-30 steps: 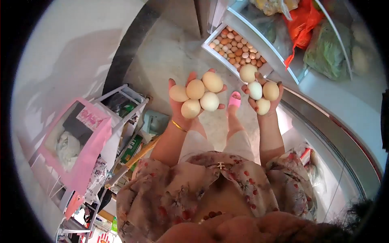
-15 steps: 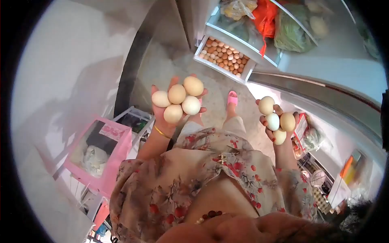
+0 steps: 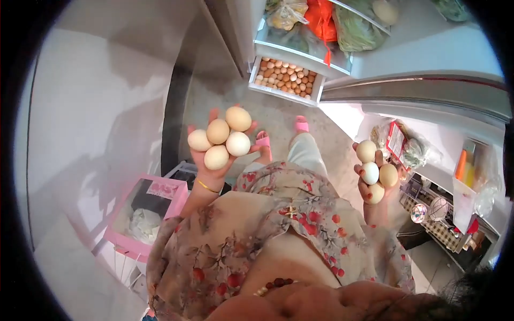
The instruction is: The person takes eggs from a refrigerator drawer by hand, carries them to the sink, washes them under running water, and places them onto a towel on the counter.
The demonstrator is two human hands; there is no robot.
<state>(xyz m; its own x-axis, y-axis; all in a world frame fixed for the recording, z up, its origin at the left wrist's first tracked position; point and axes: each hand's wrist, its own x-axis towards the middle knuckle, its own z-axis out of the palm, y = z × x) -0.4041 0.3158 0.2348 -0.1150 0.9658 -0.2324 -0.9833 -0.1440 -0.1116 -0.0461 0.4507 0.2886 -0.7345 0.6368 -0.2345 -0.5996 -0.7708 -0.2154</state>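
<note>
In my left hand (image 3: pixel 205 172), palm up with fingers spread beneath them, rest several beige and cream eggs (image 3: pixel 218 131) bunched together. A yellow bracelet (image 3: pixel 208 185) circles that wrist. My right hand (image 3: pixel 365 189) is curled around a smaller cluster: tan eggs (image 3: pixel 388 175) and one pale bluish-white egg (image 3: pixel 369 173). Both hands are held up in front of my body, well apart. Beyond them a pulled-out white drawer (image 3: pixel 284 96) at the bottom of the fridge holds many brown and pale eggs (image 3: pixel 289 75).
Above the drawer, a fridge compartment holds a red plastic bag (image 3: pixel 320 24) and bagged greens (image 3: pixel 357 29). The open fridge door (image 3: pixel 476 128) with filled racks is on the right. A pink-framed box (image 3: pixel 174 208) stands at the left. Pink slippers (image 3: pixel 302 124) are on the floor.
The view has turned and shifted slightly. My left hand appears further left and a little lower; my right hand is a bit further right and lower. Both still hold their eggs.
</note>
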